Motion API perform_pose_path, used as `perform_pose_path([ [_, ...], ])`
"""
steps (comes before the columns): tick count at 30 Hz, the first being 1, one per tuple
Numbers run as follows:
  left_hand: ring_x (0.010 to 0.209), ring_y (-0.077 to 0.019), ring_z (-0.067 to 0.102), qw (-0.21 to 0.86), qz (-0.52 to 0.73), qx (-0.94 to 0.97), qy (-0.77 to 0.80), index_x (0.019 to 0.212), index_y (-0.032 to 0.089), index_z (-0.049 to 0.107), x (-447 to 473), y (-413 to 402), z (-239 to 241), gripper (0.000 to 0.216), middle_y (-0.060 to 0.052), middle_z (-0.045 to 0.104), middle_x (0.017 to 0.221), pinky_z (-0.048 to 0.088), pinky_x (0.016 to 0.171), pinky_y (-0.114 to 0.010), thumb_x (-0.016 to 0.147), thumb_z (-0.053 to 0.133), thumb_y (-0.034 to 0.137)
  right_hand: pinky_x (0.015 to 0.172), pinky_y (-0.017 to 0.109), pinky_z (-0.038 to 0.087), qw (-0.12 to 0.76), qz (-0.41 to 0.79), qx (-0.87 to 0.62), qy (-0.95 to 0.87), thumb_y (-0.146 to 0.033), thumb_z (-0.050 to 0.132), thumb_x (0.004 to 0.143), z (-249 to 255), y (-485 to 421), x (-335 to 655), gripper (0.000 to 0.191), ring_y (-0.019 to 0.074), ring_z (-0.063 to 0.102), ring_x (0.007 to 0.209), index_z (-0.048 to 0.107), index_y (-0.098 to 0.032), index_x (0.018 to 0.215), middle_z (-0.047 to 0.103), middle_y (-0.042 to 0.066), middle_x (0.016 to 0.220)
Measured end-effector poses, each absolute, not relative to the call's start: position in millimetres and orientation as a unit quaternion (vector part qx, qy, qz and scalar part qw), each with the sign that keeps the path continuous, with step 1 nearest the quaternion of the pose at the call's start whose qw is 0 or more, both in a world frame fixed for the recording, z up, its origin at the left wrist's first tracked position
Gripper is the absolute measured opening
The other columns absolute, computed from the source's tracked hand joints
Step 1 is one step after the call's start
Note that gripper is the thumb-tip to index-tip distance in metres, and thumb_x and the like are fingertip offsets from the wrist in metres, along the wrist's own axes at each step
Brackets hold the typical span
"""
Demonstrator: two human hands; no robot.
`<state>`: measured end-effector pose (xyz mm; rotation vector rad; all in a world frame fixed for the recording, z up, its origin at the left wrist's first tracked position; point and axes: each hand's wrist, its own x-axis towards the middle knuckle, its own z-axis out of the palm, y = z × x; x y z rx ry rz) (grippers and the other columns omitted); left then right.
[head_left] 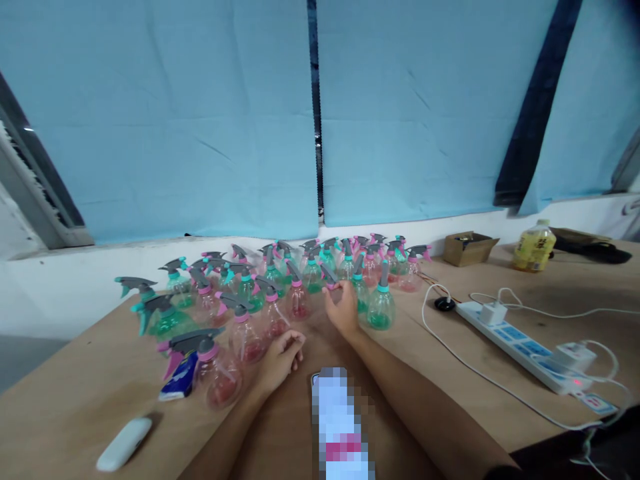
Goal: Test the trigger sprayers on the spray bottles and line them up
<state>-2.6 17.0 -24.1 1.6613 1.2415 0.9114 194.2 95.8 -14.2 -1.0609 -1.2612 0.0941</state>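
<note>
My right hand (343, 310) is closed around the neck area of a spray bottle whose grey head (327, 272) and pink collar show above my fingers; its body is mostly hidden behind the hand. Loosely bent and holding nothing visible, my left hand (283, 360) rests by the table's middle, near a clear pink spray bottle (246, 339). Many more spray bottles stand in rows, some pink and some green. Just right of my right hand are green ones, the nearest being a green spray bottle (381, 308). A phone (340, 420) with a blurred screen lies between my forearms.
At left front lie a white rounded case (125, 443) and a blue packet (179, 380). A power strip (520, 350) with white cables occupies the right, near a black disc (445, 304). Behind are a cardboard box (469, 250) and a yellow-labelled bottle (534, 248).
</note>
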Motion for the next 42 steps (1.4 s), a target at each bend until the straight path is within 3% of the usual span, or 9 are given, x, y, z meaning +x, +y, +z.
perform_pose_path([
  [6,0.047,-0.0089,0.050,0.431,0.370,0.659,0.493,0.087,0.020,0.058,-2.4,17.6,-23.3,0.035,0.005,0.056,0.063,0.032,0.043,-0.018,0.085,0.051,0.055,0.074,0.032,0.047,0.671,0.096,-0.494,-0.545,-0.045,0.066,0.079,-9.0,94.1,193.1,0.053,0.0206,0.059,0.079,0.048,-0.018,0.121,0.063,0.005,0.090],
  [8,0.047,-0.0089,0.050,0.432,0.367,0.659,0.495,0.088,0.020,0.057,-2.2,17.2,-22.7,0.035,0.005,0.056,0.063,0.032,0.043,-0.018,0.085,0.051,0.055,0.071,0.031,0.047,0.651,0.114,-0.487,-0.571,-0.041,0.065,0.079,-4.9,93.4,195.1,0.051,0.0194,0.058,0.074,0.052,-0.018,0.123,0.063,0.004,0.085],
  [11,0.047,-0.0090,0.050,0.429,0.365,0.661,0.496,0.089,0.020,0.057,-2.0,16.6,-22.3,0.035,0.005,0.056,0.063,0.031,0.043,-0.018,0.086,0.050,0.055,0.073,0.030,0.048,0.638,0.163,-0.438,-0.612,-0.030,0.057,0.079,1.8,93.9,197.2,0.035,0.0180,0.058,0.073,0.064,-0.019,0.112,0.066,0.003,0.084],
  [15,0.047,-0.0086,0.049,0.429,0.369,0.663,0.490,0.088,0.020,0.058,-2.0,16.9,-22.9,0.033,0.005,0.056,0.063,0.031,0.044,-0.018,0.087,0.050,0.052,0.075,0.031,0.051,0.610,0.283,-0.359,-0.647,-0.024,0.052,0.076,10.2,94.4,196.2,0.033,0.0176,0.060,0.077,0.071,-0.020,0.102,0.069,0.002,0.085],
  [23,0.047,-0.0093,0.050,0.439,0.367,0.650,0.500,0.084,0.018,0.059,-2.0,19.6,-24.4,0.038,0.004,0.056,0.062,0.031,0.043,-0.019,0.087,0.047,0.054,0.061,0.027,0.049,0.510,0.516,-0.227,-0.649,-0.020,0.051,0.064,24.6,87.7,193.8,0.022,0.0149,0.060,0.059,0.070,-0.017,0.073,0.067,0.001,0.068],
  [29,0.047,-0.0092,0.048,0.436,0.361,0.649,0.508,0.079,0.018,0.058,-1.4,18.3,-23.3,0.043,0.004,0.055,0.061,0.031,0.043,-0.019,0.086,0.046,0.059,0.055,0.024,0.044,0.538,0.532,-0.234,-0.611,-0.019,0.051,0.057,22.4,89.8,190.3,0.010,0.0130,0.056,0.053,0.062,-0.017,0.057,0.059,-0.001,0.055],
  [35,0.047,-0.0093,0.048,0.425,0.354,0.659,0.509,0.080,0.017,0.060,-1.7,17.9,-22.4,0.043,0.003,0.055,0.062,0.031,0.043,-0.019,0.086,0.047,0.057,0.057,0.025,0.044,0.541,0.524,-0.298,-0.586,-0.021,0.055,0.059,26.3,81.2,190.5,0.011,0.0133,0.056,0.057,0.064,-0.017,0.063,0.061,-0.001,0.058],
  [42,0.050,-0.0094,0.049,0.411,0.349,0.676,0.501,0.082,0.016,0.062,-2.8,17.3,-22.6,0.043,0.002,0.056,0.064,0.032,0.046,-0.019,0.089,0.046,0.056,0.059,0.025,0.044,0.565,0.510,-0.267,-0.591,-0.019,0.054,0.059,24.2,86.1,186.9,0.010,0.0121,0.054,0.059,0.063,-0.018,0.063,0.062,-0.001,0.062],
])
